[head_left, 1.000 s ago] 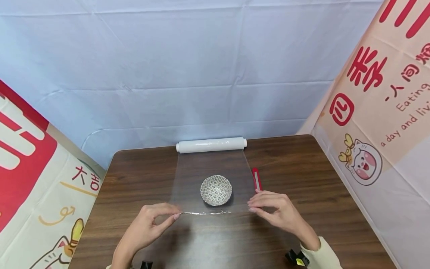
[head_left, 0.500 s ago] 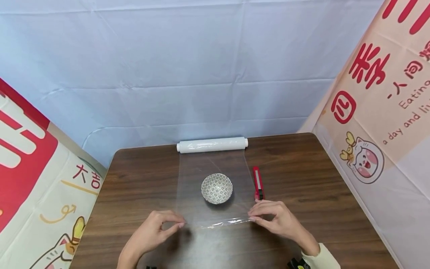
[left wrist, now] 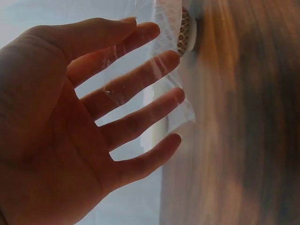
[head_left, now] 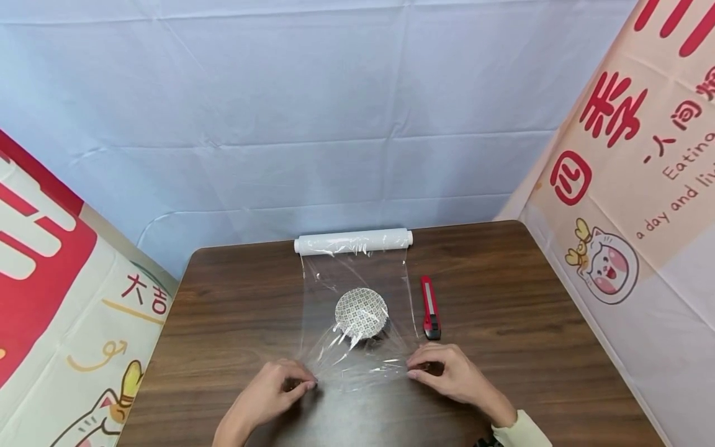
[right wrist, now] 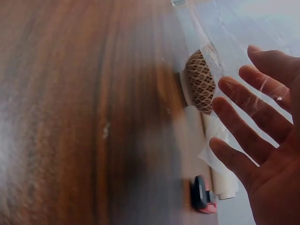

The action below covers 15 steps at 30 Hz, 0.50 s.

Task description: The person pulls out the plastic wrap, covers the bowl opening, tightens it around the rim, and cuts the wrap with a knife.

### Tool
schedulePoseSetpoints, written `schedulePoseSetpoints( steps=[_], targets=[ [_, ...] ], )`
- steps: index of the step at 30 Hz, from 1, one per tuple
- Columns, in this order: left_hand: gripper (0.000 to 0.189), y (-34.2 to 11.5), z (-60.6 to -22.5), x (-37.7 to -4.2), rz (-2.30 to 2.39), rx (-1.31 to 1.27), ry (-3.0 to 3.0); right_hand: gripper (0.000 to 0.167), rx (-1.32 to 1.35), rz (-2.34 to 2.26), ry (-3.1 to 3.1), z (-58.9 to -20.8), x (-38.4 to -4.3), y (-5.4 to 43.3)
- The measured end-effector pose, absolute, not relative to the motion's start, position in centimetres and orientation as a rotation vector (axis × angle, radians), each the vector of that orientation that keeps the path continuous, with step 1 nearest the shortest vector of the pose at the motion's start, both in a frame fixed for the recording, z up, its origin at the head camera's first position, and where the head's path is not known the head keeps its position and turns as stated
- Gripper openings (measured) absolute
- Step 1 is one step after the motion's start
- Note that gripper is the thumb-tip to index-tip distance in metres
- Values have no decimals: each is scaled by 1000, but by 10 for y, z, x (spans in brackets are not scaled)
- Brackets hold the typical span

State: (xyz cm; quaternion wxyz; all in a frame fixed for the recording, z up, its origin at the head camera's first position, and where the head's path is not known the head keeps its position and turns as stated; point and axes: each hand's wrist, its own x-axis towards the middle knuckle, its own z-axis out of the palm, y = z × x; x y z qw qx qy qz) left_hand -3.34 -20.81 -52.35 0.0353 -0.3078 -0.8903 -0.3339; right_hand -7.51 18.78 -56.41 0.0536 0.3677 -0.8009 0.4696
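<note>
Between both hands, a sheet of clear plastic wrap (head_left: 329,357) stretches from its white roll (head_left: 353,241) toward me. My left hand (head_left: 268,396) pinches its near left corner with thumb and index finger; in the left wrist view that hand (left wrist: 65,122) has its other fingers spread behind the film. At the near right corner, my right hand (head_left: 455,372) pinches the film the same way, its other fingers (right wrist: 234,164) extended. Beneath the wrap sits a small patterned bowl (head_left: 361,312), with shiny creases running from its front rim toward the hands.
A red utility knife (head_left: 430,307) lies on the brown wooden table (head_left: 519,298), just beyond the right hand. The roll rests along the table's back edge. A pale cloth (head_left: 279,124) hangs behind, with printed cloths at both sides.
Both hands have drawn the wrap toward me and moved slightly closer together. The film, smooth before, now shows creases over the bowl's front. The utility knife is now fully visible.
</note>
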Motion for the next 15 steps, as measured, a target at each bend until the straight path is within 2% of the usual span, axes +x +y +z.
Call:
schedulePoseSetpoints(
  steps=[10, 15],
  targets=[
    [4, -203, -539, -31, -954, -852, -2781, 19, 1141, 1327, -2377, -581, -80, 184],
    [21, -198, -542, -30, -962, -698, -2827, 19, 1137, 1268, -2426, -585, -78, 184]
  ],
)
